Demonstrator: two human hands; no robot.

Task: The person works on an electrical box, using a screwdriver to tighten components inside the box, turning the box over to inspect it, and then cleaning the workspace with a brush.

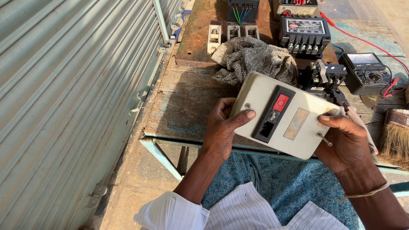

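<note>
Hands hold a cream cover plate (277, 117) tilted over the near edge of the bench (179, 106), above the person's lap. Left hand (221, 130) closes its grip on the plate's left edge, thumb (245, 116) pressed across the front just below a small screw head (248, 105). Right hand (347, 140) grips the plate's right lower corner, thumb (328, 119) lying on the top edge, and a loose screw (324, 139) sticks out of the plate right beside its fingers. On the plate's face sits a black slot (272, 114) with a red button (280, 102) at its upper end, and beside it a worn tan label (296, 123). Behind the plate a patterned cloth (255, 59) lies crumpled on the bench, touching a rusty metal sheet (196, 34). Farther back stand a black starter block (304, 35) and, to the right, a black meter (367, 73) with red leads (362, 40). A brush (395, 136) lies at the far right edge. A ribbed metal shutter (68, 98) fills the left side.
</note>
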